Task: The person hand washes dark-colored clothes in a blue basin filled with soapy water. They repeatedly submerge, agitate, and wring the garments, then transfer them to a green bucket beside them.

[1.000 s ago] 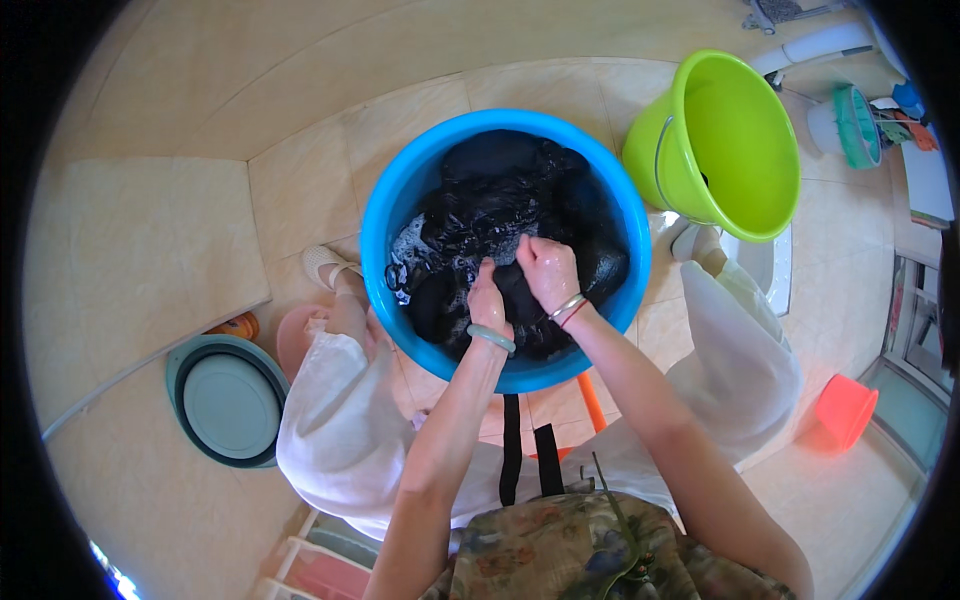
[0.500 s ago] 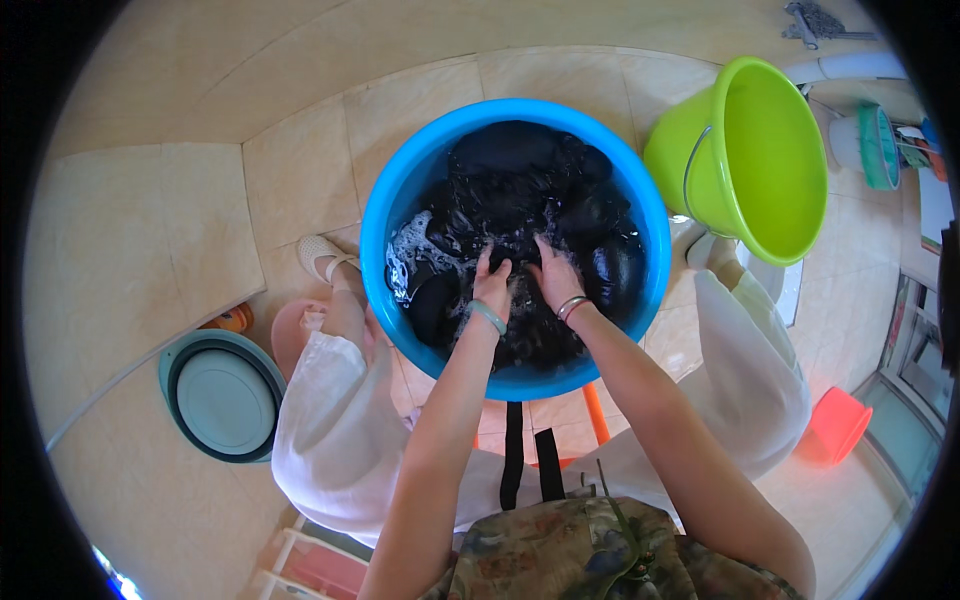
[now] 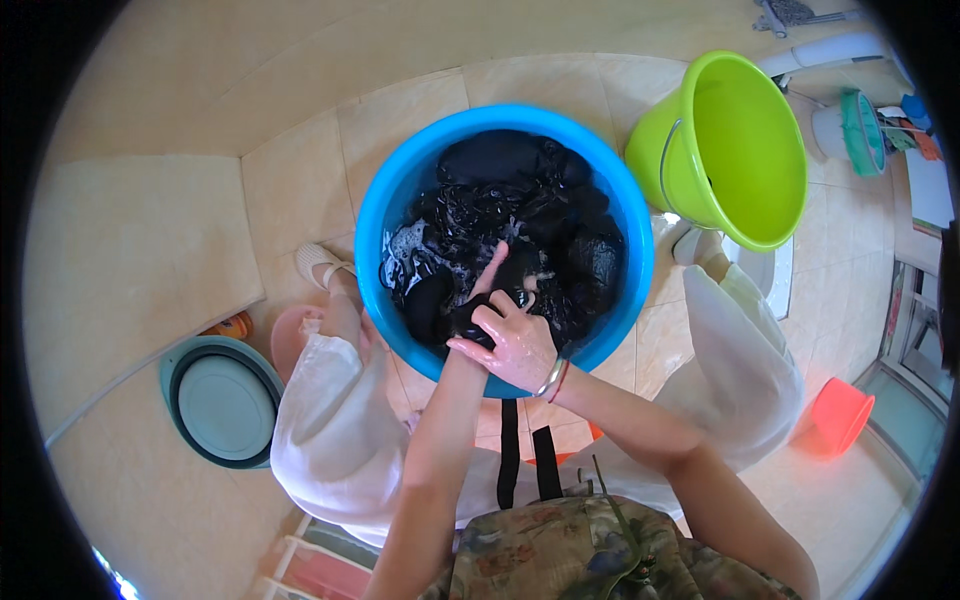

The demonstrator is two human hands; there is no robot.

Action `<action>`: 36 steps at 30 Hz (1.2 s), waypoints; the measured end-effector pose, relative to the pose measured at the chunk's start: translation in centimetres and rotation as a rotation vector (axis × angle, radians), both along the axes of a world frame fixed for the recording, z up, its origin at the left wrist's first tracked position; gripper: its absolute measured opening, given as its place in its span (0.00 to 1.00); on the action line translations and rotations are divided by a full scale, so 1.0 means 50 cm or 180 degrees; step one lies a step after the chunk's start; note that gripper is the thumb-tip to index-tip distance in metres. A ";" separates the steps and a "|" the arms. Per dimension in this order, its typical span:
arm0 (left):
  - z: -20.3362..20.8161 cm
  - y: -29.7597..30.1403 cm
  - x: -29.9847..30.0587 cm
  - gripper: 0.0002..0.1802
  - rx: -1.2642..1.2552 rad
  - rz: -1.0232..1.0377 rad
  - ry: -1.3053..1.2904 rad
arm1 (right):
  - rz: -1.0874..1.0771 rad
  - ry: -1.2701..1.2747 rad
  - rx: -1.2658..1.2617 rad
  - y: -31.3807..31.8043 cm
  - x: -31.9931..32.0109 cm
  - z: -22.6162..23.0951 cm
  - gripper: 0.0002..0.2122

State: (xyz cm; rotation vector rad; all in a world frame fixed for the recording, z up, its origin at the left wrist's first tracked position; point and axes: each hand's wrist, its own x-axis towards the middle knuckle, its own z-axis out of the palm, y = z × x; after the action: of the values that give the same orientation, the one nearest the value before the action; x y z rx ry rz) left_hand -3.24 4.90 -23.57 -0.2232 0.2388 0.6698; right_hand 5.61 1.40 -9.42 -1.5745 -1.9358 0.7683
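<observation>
A blue basin [image 3: 368,290] holds wet black cloth [image 3: 490,160] in water, with white suds [image 3: 405,250] at the left side. Black fabric is bunched over the back of my left hand [image 3: 492,268], whose visible fingers stretch out toward the basin's middle; the rest of it is covered. My right hand [image 3: 518,345] lies across the left wrist near the basin's front rim. Its fingers curl over the bunched black cloth, and its thumb rests along the left wrist. Pale fingertips show just beyond the right hand, partly under cloth.
A lime-green bucket [image 3: 700,150] with a metal handle leans at the basin's upper right. To the left lies a grey-green collapsible basin [image 3: 225,405]. A coral-coloured tub [image 3: 842,418] sits at the right. My legs in white trousers flank the blue basin on a tiled floor.
My right hand has drawn back toward the front rim and crossed left onto my left wrist, closing on black cloth there. My left hand is now partly covered by cloth.
</observation>
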 end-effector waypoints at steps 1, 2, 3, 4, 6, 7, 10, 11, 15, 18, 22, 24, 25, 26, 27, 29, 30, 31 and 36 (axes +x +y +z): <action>0.005 0.006 -0.001 0.24 0.0060 -0.0353 -0.1142 | -0.0113 0.0053 0.0263 0.003 -0.010 0.008 0.15; 0.011 0.009 -0.002 0.26 0.0205 -0.0559 -0.1710 | -0.0228 0.0106 0.0524 0.010 -0.018 0.017 0.15; 0.020 0.003 -0.002 0.25 0.0112 -0.0484 -0.1599 | -0.0321 0.0148 0.0616 0.013 -0.019 0.018 0.15; 0.029 -0.005 0.002 0.24 0.0042 -0.0259 -0.1224 | -0.0416 0.0188 0.0708 0.016 -0.018 0.017 0.15; 0.042 -0.016 0.007 0.21 -0.0046 0.0199 -0.0426 | -0.0627 0.0247 0.0844 0.027 -0.014 0.021 0.13; 0.047 -0.027 0.010 0.21 -0.0065 0.0432 -0.0024 | -0.0686 0.0247 0.0805 0.031 -0.014 0.021 0.13; 0.052 -0.058 0.020 0.18 -0.0111 0.1007 0.0890 | -0.0733 0.0205 0.0604 0.041 -0.011 0.007 0.10; 0.051 -0.065 0.019 0.18 -0.0130 0.1174 0.1146 | -0.0781 0.0297 0.0634 0.046 -0.007 0.003 0.10; 0.086 -0.055 0.027 0.18 -0.0702 0.1078 0.2379 | -0.0893 0.0484 0.0337 0.072 0.033 -0.060 0.10; 0.100 -0.049 0.028 0.20 -0.1067 0.0925 0.3268 | -0.1153 0.0384 -0.0139 0.075 0.048 -0.138 0.12; 0.154 -0.020 0.031 0.16 -0.0576 0.0767 0.3848 | -0.1508 -0.0007 -0.0458 0.054 0.095 -0.245 0.15; 0.118 -0.013 0.019 0.16 -0.0308 0.0599 0.4388 | -0.2064 0.0131 -0.0816 0.054 0.116 -0.270 0.17; 0.137 -0.005 0.023 0.15 -0.0624 0.0472 0.4288 | -0.2089 -0.0012 -0.0932 0.049 0.131 -0.277 0.19; 0.111 -0.008 0.021 0.16 -0.0394 0.0485 0.4299 | -0.1877 -0.0171 -0.0920 0.037 0.138 -0.283 0.21; 0.071 -0.019 0.014 0.18 -0.0179 0.0517 0.4313 | -0.1556 -0.0234 -0.0712 0.026 0.131 -0.281 0.21; 0.036 -0.029 0.020 0.26 0.0129 0.0170 0.4282 | -0.0979 -0.0786 -0.0793 0.009 0.127 -0.269 0.24; -0.038 -0.056 -0.003 0.27 0.0768 0.0123 0.4839 | -0.0762 -0.0935 -0.0980 0.013 0.111 -0.261 0.25; -0.061 -0.058 0.004 0.28 0.1097 -0.0118 0.5097 | -0.0639 -0.1145 -0.1207 0.013 0.119 -0.273 0.26; -0.108 -0.033 0.012 0.30 0.0746 -0.0587 0.4830 | -0.0469 -0.1580 -0.2116 0.034 0.126 -0.354 0.10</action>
State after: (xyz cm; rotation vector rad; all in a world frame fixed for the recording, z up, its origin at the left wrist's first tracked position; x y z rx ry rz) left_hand -2.65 3.23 -28.98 0.5839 1.5975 0.5589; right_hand 11.92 3.10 -27.14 -2.4702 -1.9584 1.1123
